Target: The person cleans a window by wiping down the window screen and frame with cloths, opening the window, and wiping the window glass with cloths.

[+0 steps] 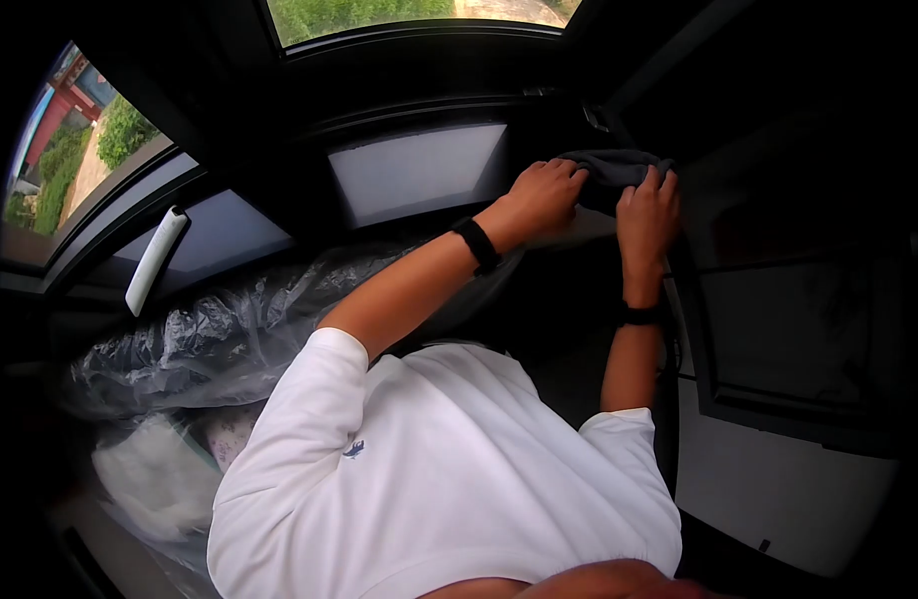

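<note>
Both hands are raised in front of me, holding a dark grey cloth point(615, 167) bunched between them. My left hand point(549, 196) closes on the cloth's left end, knuckles up. On the other end, the fingers of my right hand point(649, 215) are bent over its edge. The cloth's lower part sinks into shadow, so its full shape is hidden. Close beyond it is a dark frame with a small metal fitting point(595, 118).
A window with a white handle point(157, 262) is at the left. Below it lies a clear plastic-wrapped bundle point(220, 329), near white bagged bedding point(158, 474). A pale panel point(419, 174) sits under the far window point(409, 22). Dark glossy panels point(788, 329) stand at the right.
</note>
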### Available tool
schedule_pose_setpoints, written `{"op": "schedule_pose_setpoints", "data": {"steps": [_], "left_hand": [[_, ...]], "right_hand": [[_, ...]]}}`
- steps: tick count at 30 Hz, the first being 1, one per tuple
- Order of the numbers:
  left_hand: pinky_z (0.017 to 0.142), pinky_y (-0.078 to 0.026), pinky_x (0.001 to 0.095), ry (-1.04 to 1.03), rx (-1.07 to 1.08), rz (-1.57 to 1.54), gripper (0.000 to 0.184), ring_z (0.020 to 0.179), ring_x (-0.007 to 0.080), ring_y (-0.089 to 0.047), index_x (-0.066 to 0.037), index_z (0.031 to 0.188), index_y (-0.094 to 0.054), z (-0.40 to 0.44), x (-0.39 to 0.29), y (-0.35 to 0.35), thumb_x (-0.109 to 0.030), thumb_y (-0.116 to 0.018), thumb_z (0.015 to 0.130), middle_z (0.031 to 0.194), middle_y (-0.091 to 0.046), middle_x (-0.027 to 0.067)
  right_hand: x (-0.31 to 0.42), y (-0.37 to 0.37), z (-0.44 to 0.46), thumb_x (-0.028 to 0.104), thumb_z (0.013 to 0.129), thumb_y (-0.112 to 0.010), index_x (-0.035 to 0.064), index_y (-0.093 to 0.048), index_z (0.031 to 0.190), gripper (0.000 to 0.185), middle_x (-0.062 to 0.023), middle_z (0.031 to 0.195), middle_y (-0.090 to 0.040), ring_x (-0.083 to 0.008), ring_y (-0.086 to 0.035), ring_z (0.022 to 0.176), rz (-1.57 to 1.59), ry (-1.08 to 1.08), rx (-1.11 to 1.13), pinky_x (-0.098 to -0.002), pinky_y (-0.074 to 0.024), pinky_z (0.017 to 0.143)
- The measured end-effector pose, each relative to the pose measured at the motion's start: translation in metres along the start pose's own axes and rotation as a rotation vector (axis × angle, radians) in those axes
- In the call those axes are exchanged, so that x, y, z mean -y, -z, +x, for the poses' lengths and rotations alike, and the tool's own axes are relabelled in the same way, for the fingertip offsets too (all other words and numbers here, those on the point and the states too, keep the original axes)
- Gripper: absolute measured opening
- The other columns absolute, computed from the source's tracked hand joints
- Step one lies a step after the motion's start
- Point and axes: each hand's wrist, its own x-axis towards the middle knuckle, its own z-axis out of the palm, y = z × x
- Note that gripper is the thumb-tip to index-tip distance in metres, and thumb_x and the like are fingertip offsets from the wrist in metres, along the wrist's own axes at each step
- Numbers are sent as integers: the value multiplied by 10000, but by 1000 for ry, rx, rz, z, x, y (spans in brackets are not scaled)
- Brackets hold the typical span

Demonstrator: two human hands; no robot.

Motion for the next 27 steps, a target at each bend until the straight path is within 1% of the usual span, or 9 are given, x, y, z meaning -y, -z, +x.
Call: {"op": "schedule_pose_setpoints", "data": {"steps": [3, 8, 10, 12, 13, 15, 17, 20, 27], "left_hand": [[1024, -412, 420, -13, -199, 177, 550, 1221, 324, -535, 38, 1271, -549, -5, 14, -12, -181, -690, 786, 1203, -592, 197], [1074, -381, 435, 151, -86, 248, 621, 1250, 371, -509, 83, 1309, -509, -2, 10, 13, -312, -665, 856, 1291, -537, 265], [1080, -373, 438, 195, -59, 237, 643, 1263, 385, -495, 91, 1310, -508, 5, 16, 12, -366, -646, 879, 1291, -530, 278], [1087, -365, 438, 191, -210, 317, 673, 1285, 387, -473, 89, 1332, -495, 11, 29, -2, -426, -599, 912, 1302, -520, 281], [1123, -331, 447, 203, -134, 308, 685, 1330, 406, -427, 95, 1360, -465, 14, 30, -1, -447, -547, 949, 1365, -474, 300], [1146, -299, 455, 168, -118, 299, 693, 1362, 417, -387, 89, 1377, -449, 6, 26, -4, -460, -527, 961, 1403, -437, 308], [1170, -267, 463, 151, -118, 289, 701, 1393, 428, -347, 83, 1395, -434, -7, 24, -3, -473, -508, 974, 1441, -399, 316], [1197, -208, 477, 70, -76, 246, 731, 1437, 436, -270, 65, 1431, -398, -27, 24, -2, -509, -478, 985, 1494, -326, 324], [1193, -219, 488, 64, -68, 296, 738, 1439, 438, -268, 46, 1442, -388, -38, 20, 5, -452, -591, 937, 1500, -313, 326]], "right_hand": [[8, -9, 9, 59, 904, -606, -15, -589, 1151, 259, -152, 1155, -590, -277, -631, 1032, -6, 29, 5, -364, -566, 828], [31, -50, 41, 50, 900, -618, -28, -562, 1268, 380, -202, 1391, -489, -315, -586, 1162, 46, 147, -41, -361, -551, 937], [34, -53, 51, 70, 908, -612, -26, -577, 1264, 370, -215, 1397, -493, -327, -571, 1182, 65, 128, -36, -377, -539, 953], [33, -53, 54, 110, 931, -600, -32, -628, 1191, 298, -212, 1335, -546, -317, -597, 1144, 87, 110, -52, -395, -525, 968], [30, -35, 56, 110, 931, -600, -32, -628, 1191, 298, -212, 1335, -546, -317, -597, 1144, 89, 101, -52, -395, -525, 968], [24, 18, 48, 155, 949, -591, -35, -667, 1116, 265, -208, 1273, -590, -314, -637, 1066, 372, -95, 445, -395, -527, 945], [10, 0, 18, 187, 952, -599, -36, -678, 1100, 280, -202, 1249, -604, -321, -661, 1018, 212, 33, 366, -398, -537, 906], [1, -17, -5, 213, 949, -607, -40, -670, 1132, 318, -202, 1252, -603, -340, -649, 1061, 368, -18, 260, -407, -538, 892], [31, -43, 1, 271, 920, -649, -45, -576, 1270, 476, -260, 1334, -519, -393, -537, 1224, 437, 168, 201, -447, -454, 1021]]}}
